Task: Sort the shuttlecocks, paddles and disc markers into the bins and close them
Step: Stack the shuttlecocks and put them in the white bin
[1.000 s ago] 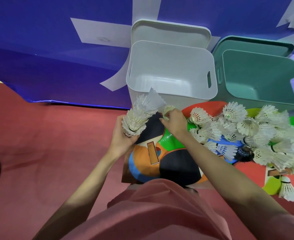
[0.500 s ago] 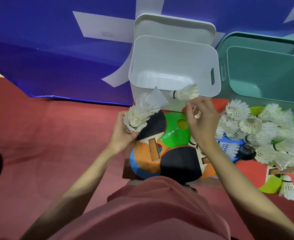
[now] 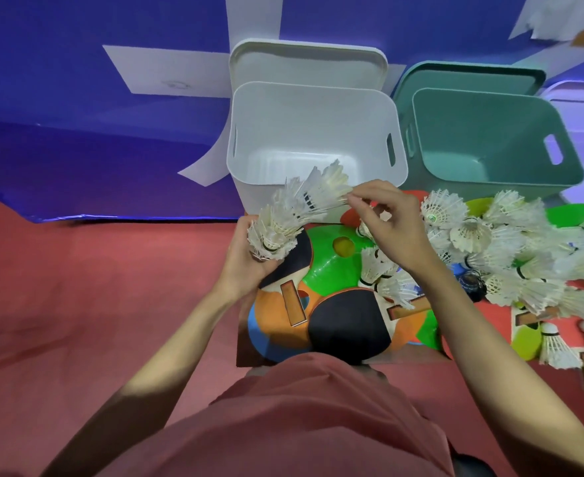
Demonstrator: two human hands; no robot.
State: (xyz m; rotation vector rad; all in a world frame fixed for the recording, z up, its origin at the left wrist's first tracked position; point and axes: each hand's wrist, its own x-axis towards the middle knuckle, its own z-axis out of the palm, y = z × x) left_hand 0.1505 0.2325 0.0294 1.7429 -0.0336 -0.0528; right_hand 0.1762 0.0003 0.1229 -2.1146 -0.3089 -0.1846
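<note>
Two open bins are standing at the far edge of the pile: a white bin, showing only its bare floor inside, and just to its right a teal bin, also showing nothing in it. A white lid is leaning upright behind the white bin, and a teal lid is leaning behind the teal one.

Directly in front of the white bin, the left hand is gripping the base of a nested stack of shuttlecocks that is curving up over the bin's near rim. The right hand is pinching the feather skirt of the top shuttlecock with thumb and forefinger, its other fingers curling loosely.

Below the white bin, a green disc marker is lying among black table-tennis paddles and an orange disc marker. To the right of that bin, in front of the teal one, loose shuttlecocks are lying heaped over more markers and paddles on the red floor.
</note>
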